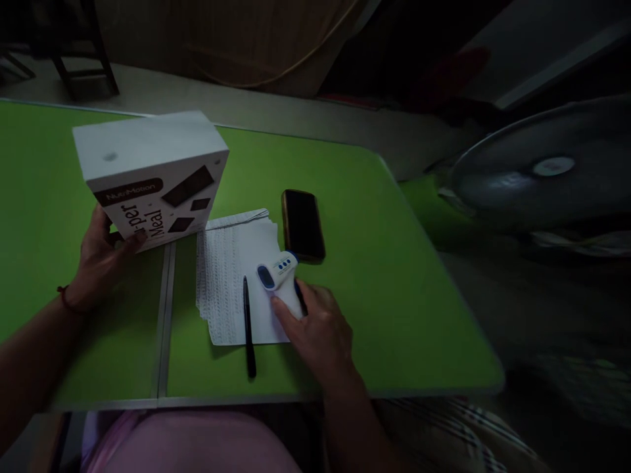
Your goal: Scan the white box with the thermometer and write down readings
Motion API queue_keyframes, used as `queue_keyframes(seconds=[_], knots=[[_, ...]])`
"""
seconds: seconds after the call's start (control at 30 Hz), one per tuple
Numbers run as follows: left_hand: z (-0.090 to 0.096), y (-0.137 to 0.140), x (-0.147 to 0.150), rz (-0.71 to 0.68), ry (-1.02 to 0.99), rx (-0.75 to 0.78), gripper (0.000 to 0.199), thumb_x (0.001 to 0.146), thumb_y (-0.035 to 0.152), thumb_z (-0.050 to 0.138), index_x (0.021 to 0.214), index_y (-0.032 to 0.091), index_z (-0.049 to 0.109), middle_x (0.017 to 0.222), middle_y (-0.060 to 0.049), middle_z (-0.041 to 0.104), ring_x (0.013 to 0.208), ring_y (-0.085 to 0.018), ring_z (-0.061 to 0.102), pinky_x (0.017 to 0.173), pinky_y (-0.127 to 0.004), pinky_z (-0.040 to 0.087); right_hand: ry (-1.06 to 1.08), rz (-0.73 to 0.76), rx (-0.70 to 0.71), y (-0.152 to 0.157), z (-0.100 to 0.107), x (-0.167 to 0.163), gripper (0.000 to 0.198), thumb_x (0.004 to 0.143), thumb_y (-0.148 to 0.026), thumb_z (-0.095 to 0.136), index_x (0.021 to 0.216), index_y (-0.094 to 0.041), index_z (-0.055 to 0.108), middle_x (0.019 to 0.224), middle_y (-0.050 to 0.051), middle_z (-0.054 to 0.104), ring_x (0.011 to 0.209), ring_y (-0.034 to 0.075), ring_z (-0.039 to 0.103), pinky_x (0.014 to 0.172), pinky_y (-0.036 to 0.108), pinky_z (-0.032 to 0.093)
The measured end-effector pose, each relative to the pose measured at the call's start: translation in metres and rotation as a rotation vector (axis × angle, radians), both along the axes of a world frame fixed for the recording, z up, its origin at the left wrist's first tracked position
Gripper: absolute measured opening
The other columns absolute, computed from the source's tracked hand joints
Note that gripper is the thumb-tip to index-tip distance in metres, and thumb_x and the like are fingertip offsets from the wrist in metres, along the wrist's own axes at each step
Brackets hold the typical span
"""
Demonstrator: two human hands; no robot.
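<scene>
Box (pixel 155 177) & thermometer (pixel 282 279) held at desk (pixel 394 315)
My L grip (pixel 103 253) is clamped on box, L of papers (pixel 219 276); my R grip (pixel 320 328) is wrapped round thermometer hdl. over papers, btwn. pen (pixel 249 328) & phone (pixel 302 225).

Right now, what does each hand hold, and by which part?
Right hand: thermometer, by its handle. Left hand: box, near its lower left corner.

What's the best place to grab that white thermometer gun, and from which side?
Probably its handle, from the near right, where the right hand holds it: the handle juts from the head toward that side, leaving the screen and blue buttons uncovered.
</scene>
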State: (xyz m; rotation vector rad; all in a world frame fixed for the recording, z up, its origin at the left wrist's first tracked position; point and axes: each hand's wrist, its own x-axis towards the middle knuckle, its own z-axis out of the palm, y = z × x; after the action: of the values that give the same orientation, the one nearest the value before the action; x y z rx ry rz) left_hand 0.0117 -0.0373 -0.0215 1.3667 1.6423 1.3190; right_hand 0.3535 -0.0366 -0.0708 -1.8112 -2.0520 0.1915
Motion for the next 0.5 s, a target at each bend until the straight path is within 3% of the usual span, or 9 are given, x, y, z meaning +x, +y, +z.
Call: queue_keyframes(seconds=[0.1,0.17,0.27,0.37,0.43,0.5], knots=[[-0.004,0.007,-0.001,-0.011,-0.016,-0.004,0.043,0.091,0.043,0.073,0.121,0.019,0.052,0.129,-0.001,0.060,0.121,-0.024,0.058,0.101,-0.038,0.056,-0.018,0.071,0.235,-0.002,0.015,-0.007,0.038,0.090,-0.040,0.061,0.115,-0.012,0.067,0.102,0.019,0.068,0.096,0.031,0.065,0.078,0.044,0.057],[-0.010,0.012,-0.004,-0.013,0.019,0.046,0.042,0.091,0.043,0.072,0.118,0.020,0.052,0.125,-0.003,0.061,0.117,-0.025,0.059,0.098,-0.040,0.056,0.059,0.207,0.325,-0.006,0.023,-0.014,0.022,0.093,-0.029,0.061,0.107,-0.013,0.066,0.092,0.014,0.069,0.083,0.022,0.067,0.072,0.034,0.058],[-0.020,0.018,-0.011,0.032,0.164,0.271,0.063,0.081,0.042,0.079,0.128,0.020,0.044,0.136,-0.011,0.052,0.125,-0.031,0.053,0.095,-0.045,0.055,0.128,0.425,0.276,-0.015,0.028,-0.026,0.011,0.097,-0.026,0.058,0.098,-0.015,0.062,0.071,0.002,0.066,0.057,0.013,0.061,0.053,0.024,0.051],[-0.021,0.017,-0.013,0.212,0.463,0.486,0.084,0.074,0.049,0.080,0.139,0.021,0.034,0.143,-0.015,0.038,0.133,-0.035,0.042,0.096,-0.050,0.049,0.067,0.467,0.224,-0.020,0.023,-0.037,0.017,0.099,-0.028,0.055,0.102,-0.013,0.061,0.068,0.003,0.067,0.054,0.014,0.063,0.048,0.025,0.049],[-0.016,0.010,-0.007,0.334,0.673,0.701,0.081,0.074,0.056,0.074,0.137,0.024,0.035,0.134,-0.012,0.041,0.125,-0.035,0.044,0.091,-0.050,0.047,0.059,0.469,0.209,-0.020,0.020,-0.040,0.018,0.099,-0.023,0.051,0.110,-0.013,0.061,0.072,0.005,0.069,0.057,0.016,0.065,0.050,0.026,0.051],[-0.010,0.000,0.006,0.308,0.791,0.852,0.066,0.078,0.055,0.069,0.130,0.027,0.041,0.122,-0.007,0.044,0.115,-0.032,0.047,0.092,-0.049,0.045,0.133,0.485,0.188,-0.017,0.019,-0.039,0.023,0.098,-0.017,0.049,0.118,-0.015,0.061,0.078,0.006,0.071,0.063,0.017,0.067,0.054,0.027,0.053]])
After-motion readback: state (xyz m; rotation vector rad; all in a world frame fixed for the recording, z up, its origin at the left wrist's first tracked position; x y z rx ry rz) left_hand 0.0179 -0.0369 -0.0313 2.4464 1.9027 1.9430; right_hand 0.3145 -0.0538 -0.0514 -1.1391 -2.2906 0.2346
